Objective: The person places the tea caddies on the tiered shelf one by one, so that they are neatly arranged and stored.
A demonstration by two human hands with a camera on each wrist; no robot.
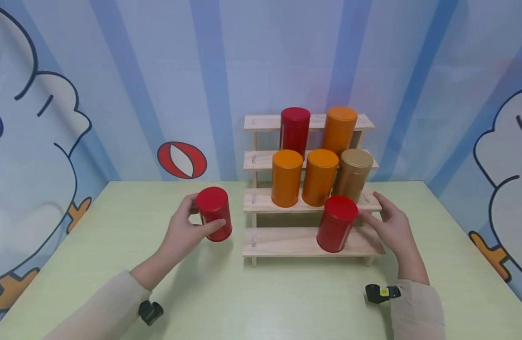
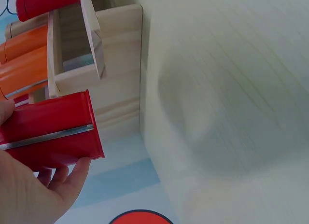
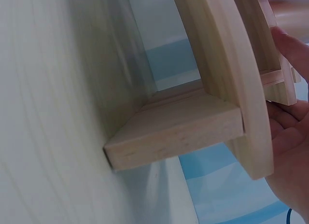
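My left hand (image 1: 188,229) grips a red canister (image 1: 216,219), held upright above the table left of a wooden tiered rack (image 1: 282,241). In the left wrist view this canister (image 2: 53,132) shows a silvery side seam, with thumb and fingers on opposite sides. At the rack's right end, my right hand (image 1: 392,226) pinches the end of the second tier from the bottom. Its thumb (image 3: 292,48) lies on the board's edge in the right wrist view. Close to that thumb, another red canister (image 1: 337,224) stands on the lowest tier.
Two orange canisters (image 1: 285,179) and a gold one (image 1: 353,177) stand on the tier above the lowest. Behind them, one tier higher, are a red canister (image 1: 295,132) and an orange one (image 1: 339,130). A striped blue backdrop (image 1: 167,71) closes off the table's (image 1: 286,302) far side.
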